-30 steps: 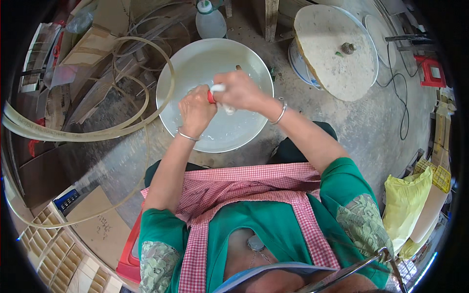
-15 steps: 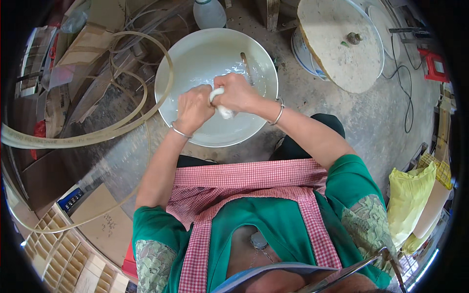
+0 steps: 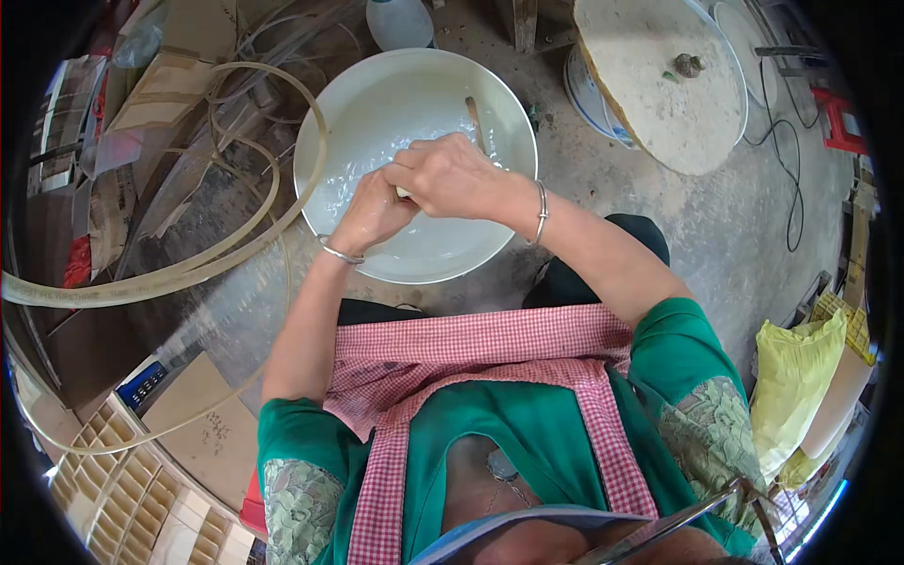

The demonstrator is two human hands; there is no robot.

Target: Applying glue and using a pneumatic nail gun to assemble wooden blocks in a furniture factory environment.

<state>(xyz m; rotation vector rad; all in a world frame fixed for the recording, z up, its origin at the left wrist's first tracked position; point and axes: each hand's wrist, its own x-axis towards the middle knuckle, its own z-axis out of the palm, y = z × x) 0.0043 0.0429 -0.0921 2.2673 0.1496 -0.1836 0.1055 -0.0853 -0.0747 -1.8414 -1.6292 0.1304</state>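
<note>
A wide white basin [image 3: 325, 118] holds rippling water, and both hands are over it. My left hand [image 3: 370, 209] and my right hand [image 3: 445, 176] are pressed together, fingers closed round a white cloth [image 3: 404, 193]. Only a small bit of the cloth shows between them; the rest is hidden in the fists. My right hand lies partly over the left one's fingers. A thin brown stick [image 3: 474, 115] leans inside the basin's far right side, beyond the right hand.
Coils of clear tubing [image 3: 317, 155] loop close by the basin's left edge. Behind it stands a whitish plastic jug [image 3: 400, 24]. A round board [image 3: 650, 89] lies over a bucket [image 3: 591, 99] at the far right. A yellow sack [image 3: 796, 381] is at the right.
The cloth end that hung below the right hand is now hidden in the fists. My right hand has moved over the left, and the water ripples more.
</note>
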